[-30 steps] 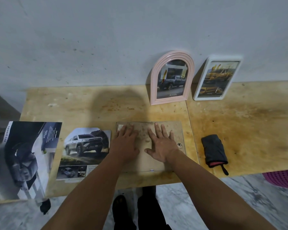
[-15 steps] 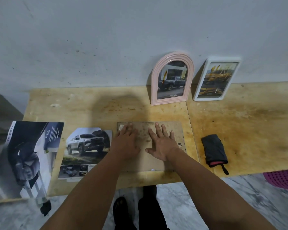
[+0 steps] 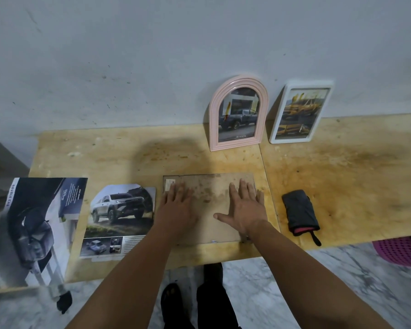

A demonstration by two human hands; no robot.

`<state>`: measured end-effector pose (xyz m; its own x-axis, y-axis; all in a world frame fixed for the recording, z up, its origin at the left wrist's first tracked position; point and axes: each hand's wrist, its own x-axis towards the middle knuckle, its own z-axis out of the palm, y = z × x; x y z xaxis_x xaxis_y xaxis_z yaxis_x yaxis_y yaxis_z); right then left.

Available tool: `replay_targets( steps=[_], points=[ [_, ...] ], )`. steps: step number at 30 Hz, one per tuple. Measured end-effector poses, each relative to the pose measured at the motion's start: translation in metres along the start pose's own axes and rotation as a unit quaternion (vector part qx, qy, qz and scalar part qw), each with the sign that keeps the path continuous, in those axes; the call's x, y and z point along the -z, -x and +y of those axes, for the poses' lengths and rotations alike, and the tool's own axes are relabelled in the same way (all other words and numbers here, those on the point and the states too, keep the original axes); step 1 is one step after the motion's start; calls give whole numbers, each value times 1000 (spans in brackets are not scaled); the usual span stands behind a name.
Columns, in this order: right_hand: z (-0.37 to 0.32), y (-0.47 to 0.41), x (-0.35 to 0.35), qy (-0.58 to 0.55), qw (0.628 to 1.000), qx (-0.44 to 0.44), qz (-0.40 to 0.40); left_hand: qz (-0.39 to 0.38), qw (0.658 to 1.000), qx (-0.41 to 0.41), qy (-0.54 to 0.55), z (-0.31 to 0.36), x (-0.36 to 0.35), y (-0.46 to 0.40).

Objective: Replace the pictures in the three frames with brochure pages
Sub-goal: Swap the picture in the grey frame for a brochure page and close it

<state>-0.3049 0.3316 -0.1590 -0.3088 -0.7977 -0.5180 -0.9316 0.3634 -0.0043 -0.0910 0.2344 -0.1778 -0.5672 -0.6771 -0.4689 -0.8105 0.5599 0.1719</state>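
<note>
Two flat hands, left and right, have slid apart across the face-down frame back, palms pressing, no grip closed on anything. Beyond it, the pink frame and white frame already show truck pages. Left of it lies a cut brochure page. This last frame seems nearly closed.

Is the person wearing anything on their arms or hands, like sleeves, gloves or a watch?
No. Both arms are bare as far up as the picture shows, with no sleeves in sight. The left hand and the right hand have no gloves, and no watch or bracelet shows on either wrist. No rings can be made out on the fingers. All the fingers and both thumbs are uncovered.
</note>
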Motion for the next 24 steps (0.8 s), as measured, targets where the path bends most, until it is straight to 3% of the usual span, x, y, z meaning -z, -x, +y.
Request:
replay_targets(
  steps=[5, 13, 24],
  points=[
    [-14, -10, 18, 58, 998, 6, -2, -3, 1000, 3, 9, -1, -3, -4],
    [-12, -17, 16, 60, 996, 22, -64, -18, 999, 4, 27, 0, -1, -5],
    [-19, -23, 24, -23, 996, 0, -88, -19, 999, 7, 35, 1, 1, -4]
  ],
)
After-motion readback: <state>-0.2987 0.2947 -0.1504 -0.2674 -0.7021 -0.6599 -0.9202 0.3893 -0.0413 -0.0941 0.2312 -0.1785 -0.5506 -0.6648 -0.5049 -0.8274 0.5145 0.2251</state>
